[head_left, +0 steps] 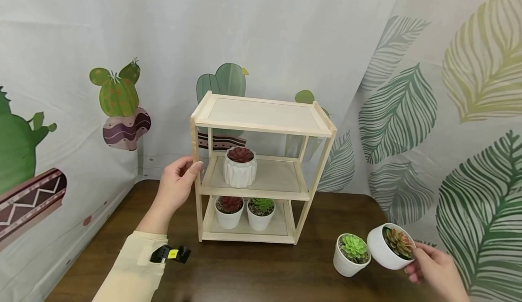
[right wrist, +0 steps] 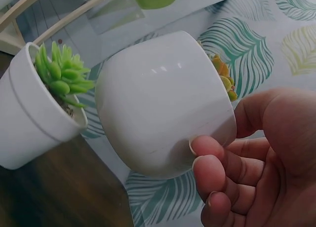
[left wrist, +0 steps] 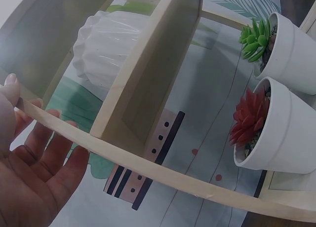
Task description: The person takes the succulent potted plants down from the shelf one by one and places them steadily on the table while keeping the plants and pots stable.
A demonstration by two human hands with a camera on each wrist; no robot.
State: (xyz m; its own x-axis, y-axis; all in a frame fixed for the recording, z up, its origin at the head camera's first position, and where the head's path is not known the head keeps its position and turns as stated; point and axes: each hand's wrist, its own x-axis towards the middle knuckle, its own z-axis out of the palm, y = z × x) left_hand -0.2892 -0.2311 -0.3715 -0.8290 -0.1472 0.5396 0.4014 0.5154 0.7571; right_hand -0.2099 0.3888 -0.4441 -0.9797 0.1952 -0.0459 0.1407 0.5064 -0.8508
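While the left hand [head_left: 178, 182] gripped the shelf [head_left: 265, 113], the right hand [head_left: 438, 266] pinched a pot [head_left: 380, 248]. Only the head view showed its plant [head_left: 398, 243] face-on.

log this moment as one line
left grip: pinches shelf post | right grip: holds round pot, tilted | table: upright pot | shelf: fluted pot mid, red plant and green plant below

- A rounded, glossy white pot [head_left: 381, 248] holding an orange-and-green succulent [head_left: 398, 243] is leaning rightward, gripped at its rim.
- A pale wooden three-tier shelf [head_left: 263, 113] is standing upright on a dark brown tabletop [head_left: 253, 270].
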